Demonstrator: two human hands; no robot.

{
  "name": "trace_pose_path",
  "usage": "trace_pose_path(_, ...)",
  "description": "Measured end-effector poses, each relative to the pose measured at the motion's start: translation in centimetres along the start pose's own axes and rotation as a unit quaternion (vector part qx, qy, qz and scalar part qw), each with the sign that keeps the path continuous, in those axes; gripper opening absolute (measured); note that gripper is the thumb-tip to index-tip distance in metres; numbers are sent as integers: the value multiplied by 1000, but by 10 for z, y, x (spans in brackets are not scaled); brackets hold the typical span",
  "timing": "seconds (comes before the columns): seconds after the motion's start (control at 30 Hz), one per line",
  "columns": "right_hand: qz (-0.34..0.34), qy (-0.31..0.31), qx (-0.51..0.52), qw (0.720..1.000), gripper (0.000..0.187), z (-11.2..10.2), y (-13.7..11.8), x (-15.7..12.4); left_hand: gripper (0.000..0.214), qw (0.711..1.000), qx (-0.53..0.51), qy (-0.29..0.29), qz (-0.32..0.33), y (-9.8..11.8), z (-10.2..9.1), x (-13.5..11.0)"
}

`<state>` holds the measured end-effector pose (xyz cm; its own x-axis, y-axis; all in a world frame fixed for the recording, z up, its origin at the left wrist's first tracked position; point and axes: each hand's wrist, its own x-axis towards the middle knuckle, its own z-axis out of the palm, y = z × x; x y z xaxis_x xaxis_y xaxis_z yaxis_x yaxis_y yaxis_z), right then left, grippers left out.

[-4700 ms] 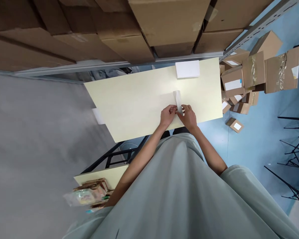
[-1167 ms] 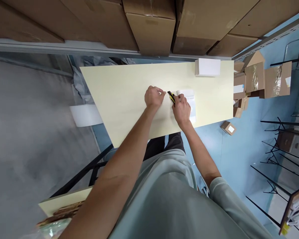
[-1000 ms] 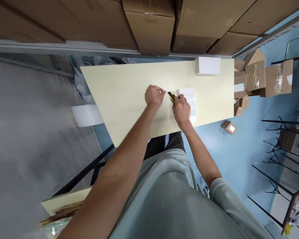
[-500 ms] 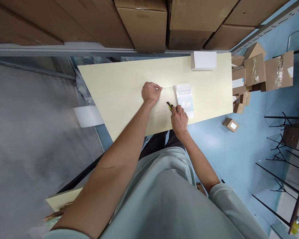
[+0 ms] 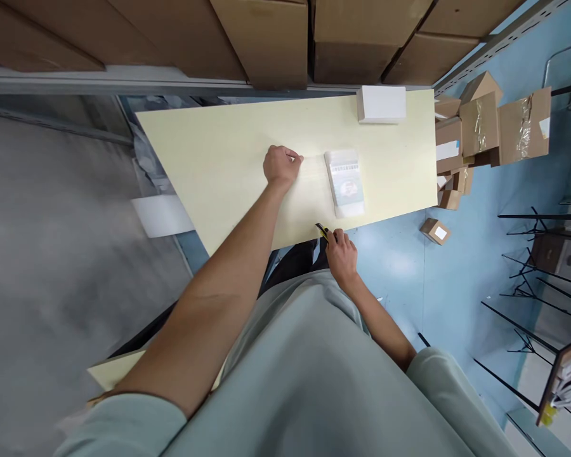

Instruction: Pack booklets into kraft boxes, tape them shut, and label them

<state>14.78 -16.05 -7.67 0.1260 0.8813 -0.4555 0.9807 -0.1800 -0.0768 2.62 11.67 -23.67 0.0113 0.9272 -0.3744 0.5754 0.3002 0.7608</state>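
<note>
Printed packet (image 5: 346,184) lying flat on the pale yellow tabletop (image 5: 209,158), face up, slightly askew. White at both ends, pale blue panel between, a line of lettering too small to read. Neither hand touches it.

Left hand (image 5: 282,164): left of the packet, well apart from it, at the tabletop. Thumb and forefinger drawn together in a narrow pinch; cannot tell whether anything thin sits between them.

Right hand (image 5: 341,254): on the near side of the packet, by the tabletop's near edge, fingers curled round a black-and-yellow cutter (image 5: 321,231). Cutter's tip points away from the body and leftward, near the packet's close end, not touching.

White box (image 5: 381,105) beyond the packet and a little right, at the tabletop's far edge. Brown cartons (image 5: 261,41) on a shelf (image 5: 137,79) farther beyond the packet. Pile of boxes (image 5: 479,127), some taped and labelled, well right of the packet, past the tabletop's end. One small carton (image 5: 435,231) on the blue floor (image 5: 390,260), right of the packet and nearer the body
</note>
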Motion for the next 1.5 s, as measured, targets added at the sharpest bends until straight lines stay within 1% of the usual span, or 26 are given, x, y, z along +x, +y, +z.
trace_pose_path(0.1, 3, -19, 10, 1000, 33, -1, 2, -9, 28, 1000, -3, 1, 4, 1, 1, -1)
trace_pose_path(0.17, 2, -17, 24, 1000, 32, -5, 5, -15, 28, 1000, -2, -1, 6, 0, 1, -1)
trace_pose_path(0.3, 1, 29, 67, 997, 34, -19, 15, -24, 23, 999, 36, 4, -8, 5, 1, -5)
trace_pose_path(0.4, 15, 78, 94, 992, 36, -41, 28, -23, 15, 996, 84, 21, 5, 17, 0, -21)
trace_pose_path(0.47, 26, 108, 110, 988, 37, -59, 39, -15, 8, 993, 109, 38, 26, 28, -2, -40)
trace_pose_path(0.5, 31, 123, 118, 985, 37, -70, 44, -9, 9, 991, 122, 39, 35, 34, -4, -51)
trace_pose_path(0.57, 31, 157, 135, 978, 38, -92, 56, 5, 25, 987, 153, 14, 46, 45, -8, -72)
trace_pose_path(0.6, 28, 175, 143, 974, 38, -104, 62, 13, 34, 985, 168, -13, 44, 51, -11, -81)
trace_pose_path(0.63, 22, 193, 150, 969, 38, -116, 68, 22, 42, 982, 180, -39, 39, 56, -15, -88)
trace_pose_path(0.73, -7, 240, 171, 956, 39, -152, 83, 54, 54, 980, 187, -52, 41, 67, -29, -101)
trace_pose_path(0.83, -48, 281, 188, 940, 39, -198, 96, 92, 53, 977, 192, -66, 58, 68, -42, -111)
trace_pose_path(0.93, -97, 324, 188, 922, 39, -260, 108, 136, 49, 975, 200, -58, 74, 57, -45, -129)
trace_pose_path(1.03, -149, 350, 154, 912, 43, -333, 119, 187, 47, 975, 205, -54, 72, 45, -37, -152)
trace_pose_path(1.1, -183, 357, 119, 908, 45, -380, 124, 227, 45, 975, 208, -56, 60, 42, -30, -166)
trace_pose_path(1.17, -216, 356, 89, 905, 46, -417, 125, 269, 46, 974, 214, -63, 47, 41, -24, -178)
trace_pose_path(1.2, -233, 353, 79, 903, 47, -430, 125, 290, 47, 972, 221, -69, 40, 41, -22, -183)
trace_pose_path(1.27, -265, 337, 70, 901, 47, -446, 123, 329, 50, 965, 245, -91, 22, 40, -21, -193)
trace_pose_path(1.37, -284, 310, 74, 904, 45, -450, 119, 371, 56, 951, 275, -139, -10, 35, -23, -206)
trace_pose_path(1.43, -281, 298, 78, 909, 45, -449, 116, 386, 60, 946, 279, -163, -20, 31, -24, -213)
trace_pose_path(1.5, -274, 294, 82, 912, 46, -449, 114, 390, 61, 945, 278, -172, -24, 28, -24, -217)
